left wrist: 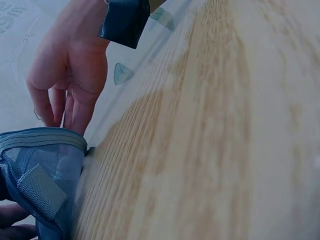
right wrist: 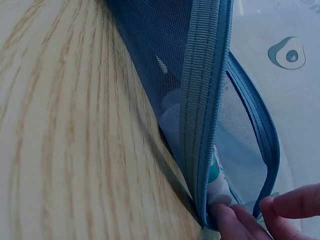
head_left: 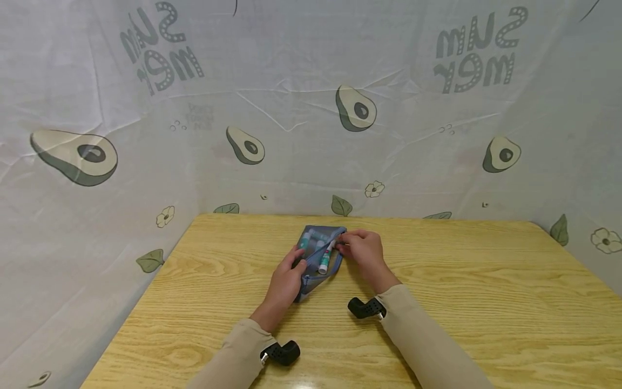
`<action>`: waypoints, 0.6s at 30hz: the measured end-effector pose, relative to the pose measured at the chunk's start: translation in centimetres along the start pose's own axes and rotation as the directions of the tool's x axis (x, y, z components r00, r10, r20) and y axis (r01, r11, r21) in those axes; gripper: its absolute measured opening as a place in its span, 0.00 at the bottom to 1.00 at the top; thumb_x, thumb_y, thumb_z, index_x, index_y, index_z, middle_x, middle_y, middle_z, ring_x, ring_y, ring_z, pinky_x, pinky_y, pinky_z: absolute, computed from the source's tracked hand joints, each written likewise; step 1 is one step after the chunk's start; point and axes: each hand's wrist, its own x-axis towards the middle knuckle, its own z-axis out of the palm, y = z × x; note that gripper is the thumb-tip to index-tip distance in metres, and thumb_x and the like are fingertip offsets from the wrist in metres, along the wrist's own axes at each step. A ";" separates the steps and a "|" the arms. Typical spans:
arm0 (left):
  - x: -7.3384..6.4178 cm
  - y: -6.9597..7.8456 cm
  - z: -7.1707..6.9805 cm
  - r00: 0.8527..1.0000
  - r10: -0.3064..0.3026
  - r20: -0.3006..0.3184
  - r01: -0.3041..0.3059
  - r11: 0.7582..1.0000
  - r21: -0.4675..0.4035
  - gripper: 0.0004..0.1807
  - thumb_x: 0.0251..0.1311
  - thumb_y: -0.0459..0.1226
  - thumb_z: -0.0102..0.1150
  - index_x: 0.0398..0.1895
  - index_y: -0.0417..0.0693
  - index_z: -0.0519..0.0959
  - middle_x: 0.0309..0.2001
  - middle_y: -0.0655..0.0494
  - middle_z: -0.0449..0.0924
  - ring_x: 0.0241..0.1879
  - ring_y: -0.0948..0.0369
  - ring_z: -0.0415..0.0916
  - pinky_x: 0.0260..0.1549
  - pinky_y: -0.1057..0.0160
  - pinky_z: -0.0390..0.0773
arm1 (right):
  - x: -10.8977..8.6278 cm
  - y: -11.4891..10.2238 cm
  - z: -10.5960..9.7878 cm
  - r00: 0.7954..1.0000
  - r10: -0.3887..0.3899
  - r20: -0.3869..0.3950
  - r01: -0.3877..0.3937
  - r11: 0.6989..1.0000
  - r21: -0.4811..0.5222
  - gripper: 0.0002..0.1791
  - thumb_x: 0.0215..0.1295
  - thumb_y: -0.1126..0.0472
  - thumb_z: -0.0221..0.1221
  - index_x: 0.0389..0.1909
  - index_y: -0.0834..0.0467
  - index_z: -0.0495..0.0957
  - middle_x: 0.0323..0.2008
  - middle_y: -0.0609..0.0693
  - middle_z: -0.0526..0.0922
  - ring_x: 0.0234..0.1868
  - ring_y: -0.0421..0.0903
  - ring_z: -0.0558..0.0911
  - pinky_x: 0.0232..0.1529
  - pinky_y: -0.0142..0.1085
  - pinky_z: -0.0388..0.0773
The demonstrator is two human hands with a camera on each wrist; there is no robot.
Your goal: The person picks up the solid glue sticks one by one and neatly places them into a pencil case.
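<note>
A blue-grey mesh zip pouch [head_left: 311, 286] lies on the table, its long zip spread open. My left hand [head_left: 285, 278] grips the pouch's near left side, thumb on top. At the far right end my right hand [head_left: 364, 251] pinches the edge of the pouch beside its mouth, with fingertips close to the end of a white tube with a green label [head_left: 324, 260]. That tube lies slanted in the opening. Further white-and-green tubes [head_left: 305, 240] show through the mesh. In the right wrist view, curled fingers [right wrist: 227, 222] reach inside the mouth and partly cover the tube's end [right wrist: 218, 187].
The wood-grain table [head_left: 466, 302] extends around the pouch on all sides. Behind it hangs a pale cloth [head_left: 291, 178] printed with avocados, leaves and lettering. Black wrist-worn devices [head_left: 284, 354] sit on both sleeves.
</note>
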 end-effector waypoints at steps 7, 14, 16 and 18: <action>-0.2 0.3 0.2 1.000 -0.006 -0.001 0.006 1.000 0.010 0.28 0.82 0.41 0.47 0.80 0.44 0.67 0.86 0.49 0.53 0.86 0.42 0.48 0.81 0.35 0.55 | 0.1 -0.2 -0.8 0.999 -0.037 -0.024 0.037 0.999 -0.004 0.15 0.73 0.67 0.59 0.52 0.75 0.84 0.46 0.61 0.90 0.39 0.42 0.91 0.50 0.36 0.89; -0.3 0.2 0.6 0.994 0.104 0.040 -0.108 0.989 0.102 0.36 0.76 0.49 0.58 0.80 0.41 0.66 0.86 0.42 0.51 0.85 0.40 0.48 0.80 0.33 0.57 | 0.0 -1.2 -2.1 0.997 -0.052 -0.056 0.052 0.999 -0.009 0.17 0.74 0.65 0.59 0.54 0.74 0.82 0.47 0.60 0.89 0.39 0.41 0.91 0.53 0.37 0.89; -0.3 0.2 0.6 0.989 0.135 0.057 -0.142 0.981 0.132 0.40 0.73 0.53 0.61 0.80 0.41 0.66 0.86 0.41 0.49 0.86 0.39 0.47 0.80 0.33 0.56 | -0.2 -1.4 -2.7 0.997 -0.063 -0.054 0.060 0.997 -0.048 0.18 0.76 0.63 0.59 0.56 0.73 0.82 0.49 0.60 0.89 0.41 0.41 0.91 0.55 0.38 0.88; -0.3 0.2 0.5 0.985 0.155 0.071 -0.164 0.975 0.148 0.43 0.71 0.56 0.62 0.81 0.43 0.66 0.87 0.42 0.47 0.86 0.40 0.45 0.80 0.32 0.56 | -0.5 -1.5 -3.4 0.996 -0.076 -0.037 0.072 0.991 -0.111 0.18 0.78 0.61 0.59 0.58 0.71 0.81 0.53 0.62 0.88 0.43 0.41 0.91 0.57 0.38 0.88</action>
